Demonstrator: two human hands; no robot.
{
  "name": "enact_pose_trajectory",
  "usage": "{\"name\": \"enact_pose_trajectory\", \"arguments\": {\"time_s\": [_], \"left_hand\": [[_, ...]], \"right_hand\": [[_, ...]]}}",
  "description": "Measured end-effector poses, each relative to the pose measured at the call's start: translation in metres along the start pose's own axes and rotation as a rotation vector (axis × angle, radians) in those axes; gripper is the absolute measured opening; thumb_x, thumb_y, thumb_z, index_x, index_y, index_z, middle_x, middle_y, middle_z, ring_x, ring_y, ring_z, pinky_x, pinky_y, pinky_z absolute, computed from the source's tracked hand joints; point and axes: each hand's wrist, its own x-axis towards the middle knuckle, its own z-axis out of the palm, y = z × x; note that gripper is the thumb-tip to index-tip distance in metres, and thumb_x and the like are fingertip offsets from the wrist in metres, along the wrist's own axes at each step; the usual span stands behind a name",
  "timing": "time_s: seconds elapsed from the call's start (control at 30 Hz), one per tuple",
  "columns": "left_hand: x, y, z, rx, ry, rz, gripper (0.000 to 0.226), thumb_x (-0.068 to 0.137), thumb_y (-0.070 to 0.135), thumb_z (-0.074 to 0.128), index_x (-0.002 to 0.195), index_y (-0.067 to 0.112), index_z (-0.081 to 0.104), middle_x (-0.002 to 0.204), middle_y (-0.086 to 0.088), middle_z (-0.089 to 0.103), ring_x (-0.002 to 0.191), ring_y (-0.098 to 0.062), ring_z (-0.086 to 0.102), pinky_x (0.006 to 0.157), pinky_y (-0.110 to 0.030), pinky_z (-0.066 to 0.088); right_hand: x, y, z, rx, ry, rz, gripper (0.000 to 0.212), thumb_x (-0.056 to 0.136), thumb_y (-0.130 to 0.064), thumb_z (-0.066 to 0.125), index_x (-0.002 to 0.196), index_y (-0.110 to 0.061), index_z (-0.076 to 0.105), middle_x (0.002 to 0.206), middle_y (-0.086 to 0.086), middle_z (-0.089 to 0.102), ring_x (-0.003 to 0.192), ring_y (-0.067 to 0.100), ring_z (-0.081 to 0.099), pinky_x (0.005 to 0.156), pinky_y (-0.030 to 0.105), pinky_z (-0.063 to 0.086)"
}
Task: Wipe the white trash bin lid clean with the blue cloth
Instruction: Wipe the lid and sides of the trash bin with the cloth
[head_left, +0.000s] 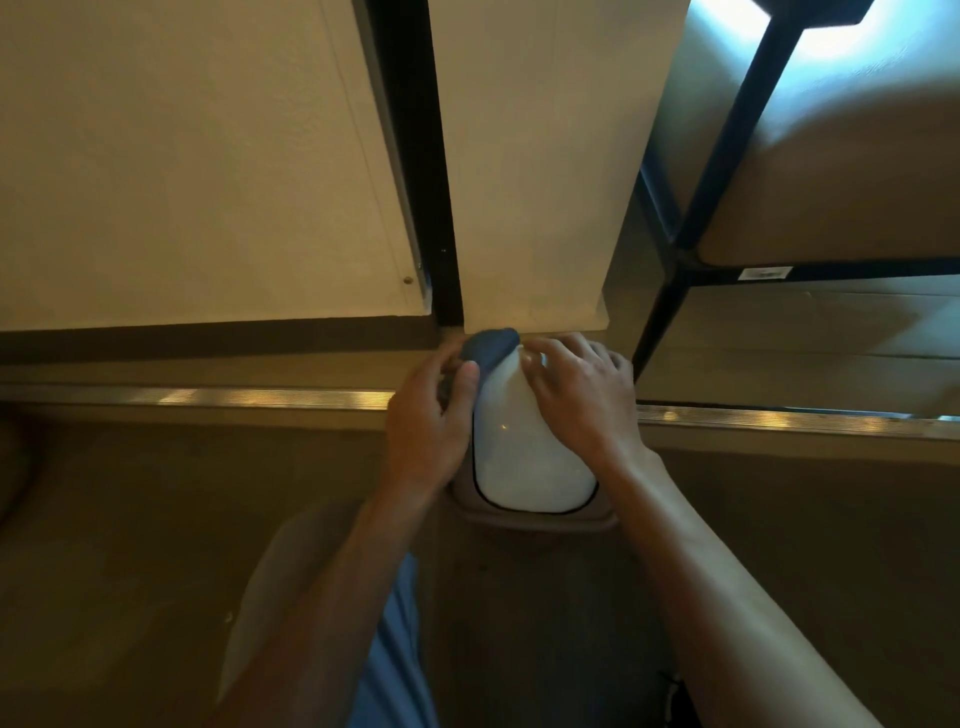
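Blue, bunched soft cloth (491, 347) sits in my left hand (434, 415), the fingers curled round it and the thumb lying along its near side, pressing the wad against the far left edge of the glossy white, rounded plastic trash bin lid (530, 457). My right hand (582, 395) lies spread on the far right part of the lid, fingers relaxed and pinching nothing, steadying it, I judge. The lid sits on a brownish bin body (530, 519), on the floor in front of me, close against the foot of a pale wall panel (535, 182).

Risks as I read them: with the cloth balled up, little of it meets the surface, so my passes may leave streaks or miss the near half. Pushing hard at 1 far corner could tip the lid or make it swing, if it is hinged; I cannot tell. The lid looks smooth and shiny, with a small highlight near its middle and no dirt I can make out in this dim light.
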Motion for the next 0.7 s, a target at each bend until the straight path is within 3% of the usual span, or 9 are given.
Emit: {"name": "enact_pose_trajectory", "arguments": {"time_s": [0.1,0.17,0.27,0.33,0.43,0.5,0.63,0.7], "left_hand": [[-0.009,-0.017,0.001,0.007,0.011,0.051,0.031,0.103,0.036,0.059,0.132,0.025,0.066,0.124,0.012,0.057,0.111,0.009,0.055,0.089,-0.011,0.048],[-0.005,-0.025,0.001,0.030,-0.047,0.072,0.033,0.101,0.038,0.061,0.132,0.029,0.065,0.127,0.010,0.051,0.114,0.006,0.051,0.090,-0.008,0.044],[0.012,-0.028,0.004,0.045,-0.152,0.081,0.037,0.098,0.041,0.054,0.133,0.033,0.060,0.144,0.005,0.045,0.133,-0.009,0.040,0.103,-0.020,0.035],[0.027,-0.021,0.010,-0.050,-0.289,0.045,0.041,0.100,0.039,0.045,0.140,0.033,0.054,0.151,0.007,0.044,0.139,-0.010,0.037,0.111,-0.028,0.033],[0.054,-0.011,0.017,-0.184,-0.440,-0.119,0.041,0.104,0.038,0.035,0.137,0.028,0.056,0.143,0.001,0.054,0.132,-0.015,0.050,0.116,-0.040,0.038],[0.076,-0.007,0.018,-0.110,-0.535,-0.237,0.041,0.106,0.041,0.033,0.128,0.024,0.063,0.128,-0.007,0.063,0.121,-0.026,0.059,0.109,-0.049,0.044],[0.113,0.005,0.021,-0.003,-0.725,-0.405,0.040,0.103,0.045,0.047,0.114,0.015,0.071,0.108,-0.016,0.071,0.103,-0.033,0.067,0.105,-0.053,0.047],[0.124,0.011,0.025,0.044,-0.829,-0.366,0.037,0.102,0.047,0.050,0.110,0.018,0.072,0.107,-0.015,0.072,0.101,-0.033,0.068,0.101,-0.051,0.049]], "right_hand": [[0.002,0.006,0.005,-0.033,0.025,-0.023,0.041,0.106,-0.052,0.036,0.130,-0.033,0.063,0.131,-0.007,0.064,0.124,0.018,0.054,0.105,0.046,0.033],[0.003,0.009,0.007,-0.039,0.051,-0.042,0.042,0.106,-0.052,0.035,0.130,-0.033,0.064,0.130,-0.008,0.065,0.124,0.017,0.054,0.104,0.046,0.033],[0.002,0.013,0.009,-0.035,0.072,-0.065,0.041,0.107,-0.051,0.036,0.128,-0.032,0.066,0.128,-0.008,0.066,0.122,0.016,0.054,0.104,0.044,0.032],[0.002,0.013,0.010,-0.037,0.083,-0.064,0.041,0.107,-0.050,0.036,0.127,-0.031,0.066,0.126,-0.008,0.067,0.121,0.016,0.055,0.104,0.044,0.032],[0.000,0.012,0.011,-0.039,0.092,-0.054,0.041,0.107,-0.049,0.035,0.128,-0.031,0.066,0.126,-0.007,0.067,0.120,0.016,0.057,0.104,0.045,0.035],[0.000,0.011,0.012,-0.040,0.087,-0.045,0.041,0.107,-0.049,0.035,0.129,-0.032,0.065,0.127,-0.007,0.067,0.120,0.015,0.058,0.106,0.045,0.036],[0.001,0.007,0.014,-0.085,0.070,-0.016,0.043,0.107,-0.050,0.032,0.130,-0.031,0.064,0.128,-0.006,0.066,0.121,0.016,0.059,0.107,0.046,0.038],[0.001,0.007,0.015,-0.104,0.075,-0.009,0.042,0.107,-0.049,0.033,0.130,-0.031,0.064,0.128,-0.006,0.066,0.121,0.016,0.059,0.107,0.046,0.038]]}}
